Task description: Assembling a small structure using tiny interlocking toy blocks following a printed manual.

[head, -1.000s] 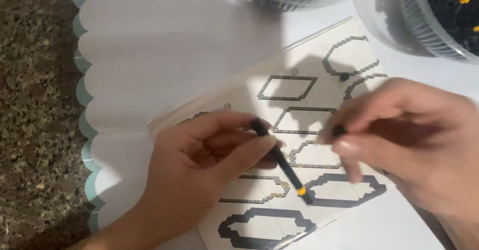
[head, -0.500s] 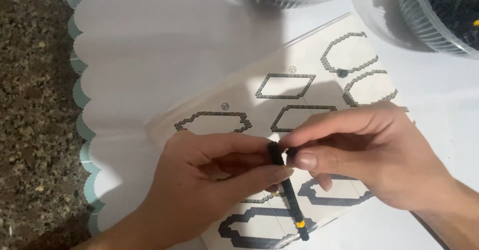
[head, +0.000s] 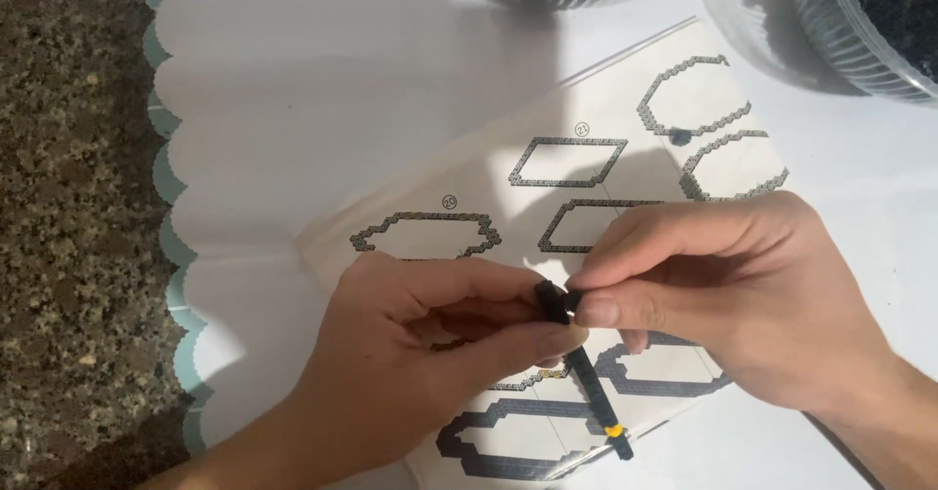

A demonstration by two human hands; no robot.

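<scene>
Between the two hands, seen from the head camera, a thin black strip of tiny bricks (head: 584, 371) runs slantwise, long and narrow like a stick, with a single yellow piece (head: 614, 430) close to its lower end. The left hand (head: 410, 353) is closed on the strip's upper part, thumb lying along it and fingers curled in over the palm. The right hand (head: 723, 295) is closed in a pinch, thumb and forefinger meeting on the strip's top end, right beside the left thumb tip. Below both hands the strip's free end juts out over a white instruction sheet (head: 586, 187) printed with dark ring-shaped outlines, which lies under and beyond the hands. Under the sheet is a white scalloped mat (head: 293, 109), and left of the left hand shows the speckled stone table (head: 68, 207). Well beyond the right hand stand two clear plastic tubs (head: 840, 41) holding small black pieces.
</scene>
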